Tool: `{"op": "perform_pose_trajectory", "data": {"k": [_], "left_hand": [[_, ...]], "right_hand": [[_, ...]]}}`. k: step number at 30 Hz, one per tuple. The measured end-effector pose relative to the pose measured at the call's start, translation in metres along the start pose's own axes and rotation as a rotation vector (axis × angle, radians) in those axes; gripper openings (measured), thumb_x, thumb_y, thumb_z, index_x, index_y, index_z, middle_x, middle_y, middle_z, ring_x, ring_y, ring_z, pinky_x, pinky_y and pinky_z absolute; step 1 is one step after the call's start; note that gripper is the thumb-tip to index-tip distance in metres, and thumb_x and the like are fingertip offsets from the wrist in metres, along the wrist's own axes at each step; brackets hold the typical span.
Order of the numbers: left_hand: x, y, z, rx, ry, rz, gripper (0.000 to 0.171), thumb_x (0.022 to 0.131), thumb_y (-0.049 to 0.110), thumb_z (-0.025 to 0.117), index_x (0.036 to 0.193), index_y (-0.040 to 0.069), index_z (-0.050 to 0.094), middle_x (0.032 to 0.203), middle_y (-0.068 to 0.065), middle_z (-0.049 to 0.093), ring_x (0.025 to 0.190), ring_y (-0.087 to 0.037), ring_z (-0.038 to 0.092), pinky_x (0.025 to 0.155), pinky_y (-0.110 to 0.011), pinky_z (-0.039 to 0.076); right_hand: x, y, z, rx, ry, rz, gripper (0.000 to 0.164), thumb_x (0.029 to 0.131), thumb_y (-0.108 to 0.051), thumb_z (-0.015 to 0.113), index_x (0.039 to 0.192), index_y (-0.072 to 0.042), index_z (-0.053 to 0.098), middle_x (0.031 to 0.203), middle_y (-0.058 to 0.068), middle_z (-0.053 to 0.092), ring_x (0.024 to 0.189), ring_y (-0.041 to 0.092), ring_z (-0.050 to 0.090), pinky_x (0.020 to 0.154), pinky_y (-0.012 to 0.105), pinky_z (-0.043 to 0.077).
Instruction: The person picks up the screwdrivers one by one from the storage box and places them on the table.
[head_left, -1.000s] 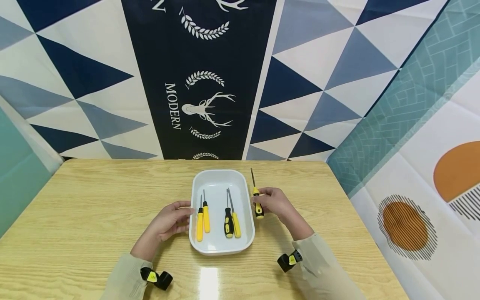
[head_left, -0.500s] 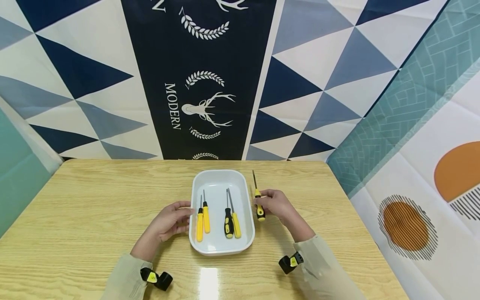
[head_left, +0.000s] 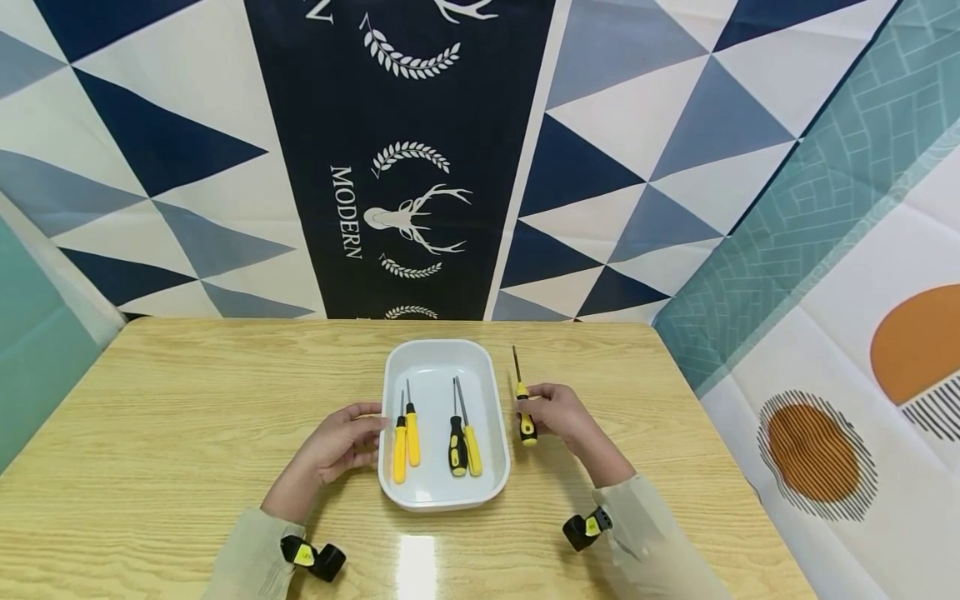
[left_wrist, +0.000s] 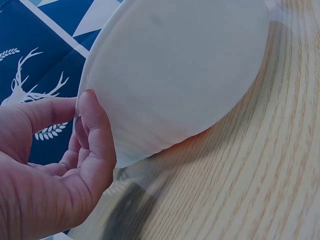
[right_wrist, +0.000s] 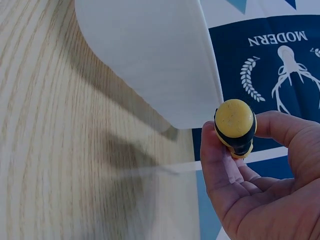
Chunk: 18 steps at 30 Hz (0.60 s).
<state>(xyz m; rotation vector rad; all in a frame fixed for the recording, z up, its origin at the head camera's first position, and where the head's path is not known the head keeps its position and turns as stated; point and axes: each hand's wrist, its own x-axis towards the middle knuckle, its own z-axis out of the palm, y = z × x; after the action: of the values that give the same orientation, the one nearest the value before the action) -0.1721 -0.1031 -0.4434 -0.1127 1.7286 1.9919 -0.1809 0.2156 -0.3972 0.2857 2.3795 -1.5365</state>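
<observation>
A white tray (head_left: pixel 442 496) stands on the table, its left rim between the thumb and fingers of my left hand (head_left: pixel 341 437). Seen from the left wrist, the thumb reaches the rim and a finger (left_wrist: pixel 96 127) lies along the outer wall. Just right of the tray, my right hand (head_left: pixel 558 415) pinches a black-and-yellow screwdriver (head_left: pixel 528 429) by its handle, shaft pointing away. The right wrist view shows the round yellow handle end (right_wrist: pixel 233 119). Inside the tray, two yellow screwdrivers (head_left: pixel 401 457) lie left; a black-and-yellow screwdriver (head_left: pixel 457 450) and a yellow screwdriver (head_left: pixel 472 457) lie right.
The wooden table (head_left: pixel 187 400) ends at a patterned wall cloth (head_left: pixel 405 217) behind the tray. A pale patterned cloth (head_left: pixel 840 400) hangs along the right side. Small black cameras are strapped to both sleeves.
My right hand has drifted slightly right and toward me with the screwdriver, widening the gap to the tray. The left hand and the tray stay where they were.
</observation>
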Motion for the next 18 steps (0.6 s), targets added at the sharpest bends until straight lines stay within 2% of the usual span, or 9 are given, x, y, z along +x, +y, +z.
{"op": "perform_pose_trajectory", "data": {"k": [7,18], "left_hand": [[0.001,-0.002,-0.001,0.000,-0.014,-0.006,0.057,0.090,0.017,0.059,0.136,-0.003,0.033,0.093,-0.005,0.059,0.077,-0.012,0.058,0.067,-0.023,0.056],[0.001,-0.002,-0.002,0.002,-0.022,0.002,0.056,0.092,0.017,0.057,0.137,-0.004,0.032,0.093,-0.005,0.059,0.078,-0.012,0.058,0.067,-0.023,0.055]], "right_hand": [[0.000,0.006,-0.003,-0.021,0.011,0.012,0.051,0.089,-0.019,0.061,0.130,0.006,0.045,0.108,0.020,0.061,0.076,0.013,0.062,0.076,0.035,0.057],[0.004,0.015,-0.005,-0.021,0.032,0.026,0.047,0.089,-0.016,0.060,0.127,0.007,0.047,0.105,0.018,0.061,0.074,0.012,0.060,0.073,0.032,0.056]]}}
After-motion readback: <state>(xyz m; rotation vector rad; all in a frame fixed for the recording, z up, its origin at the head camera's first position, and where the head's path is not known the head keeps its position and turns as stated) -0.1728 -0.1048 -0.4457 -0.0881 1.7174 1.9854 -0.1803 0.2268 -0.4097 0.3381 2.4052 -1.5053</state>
